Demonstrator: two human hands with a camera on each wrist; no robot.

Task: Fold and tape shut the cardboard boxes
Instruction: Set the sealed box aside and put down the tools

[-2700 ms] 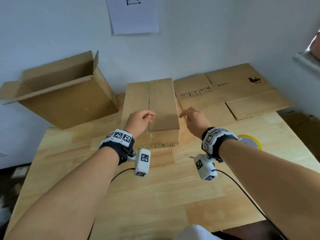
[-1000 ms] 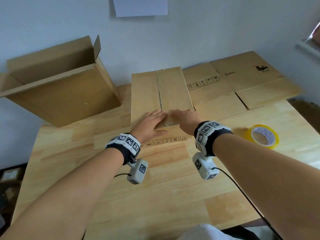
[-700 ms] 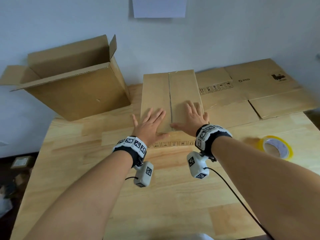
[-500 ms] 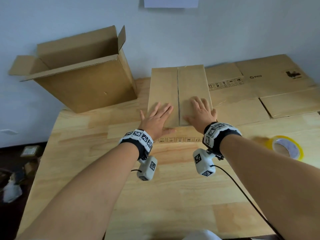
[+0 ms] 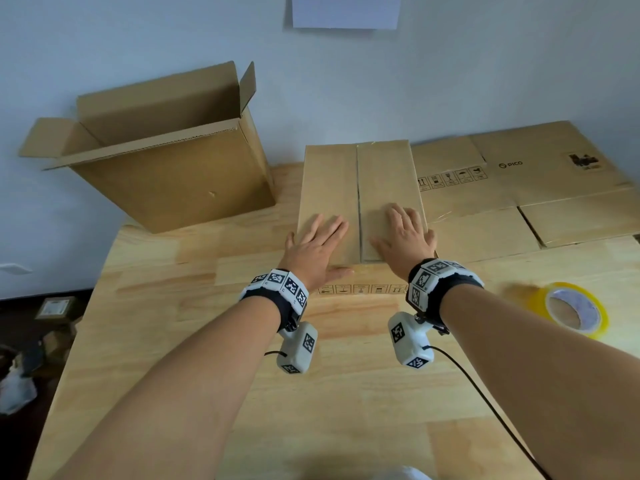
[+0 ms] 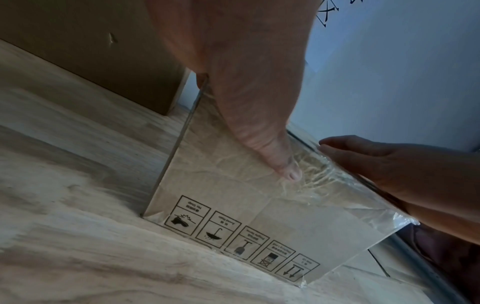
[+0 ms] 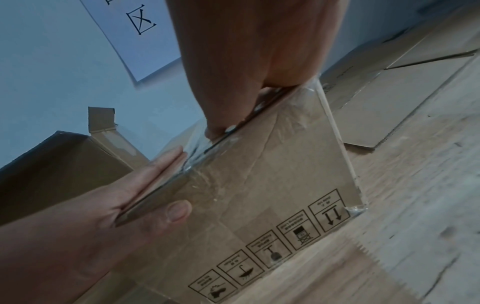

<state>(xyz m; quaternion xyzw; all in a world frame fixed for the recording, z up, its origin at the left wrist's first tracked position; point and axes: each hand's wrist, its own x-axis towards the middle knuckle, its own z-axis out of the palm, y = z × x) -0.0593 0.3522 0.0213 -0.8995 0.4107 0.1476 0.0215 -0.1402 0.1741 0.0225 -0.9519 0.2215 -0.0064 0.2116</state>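
Note:
A closed cardboard box (image 5: 360, 178) stands mid-table, its two top flaps meeting at a centre seam. My left hand (image 5: 317, 245) lies flat on the left flap, fingers spread, with the thumb (image 6: 283, 164) down over the near edge on the box's front face (image 6: 233, 205). On the right flap my right hand (image 5: 403, 237) presses flat, fingers straight. Clear tape shows crinkled on the front face (image 7: 285, 185) near the top edge. A yellow tape roll (image 5: 568, 308) lies on the table to the right of my right arm.
An open cardboard box (image 5: 173, 161) with raised flaps stands at the back left against the wall. Flattened cardboard boxes (image 5: 519, 188) lie at the back right. A paper sheet (image 5: 346, 10) hangs on the wall. The wooden table (image 5: 173, 341) has bare surface in front.
Both hands came onto the box top and spread flat on the two flaps, sliding slightly away from me. The right flap, earlier raised, now lies level with the left.

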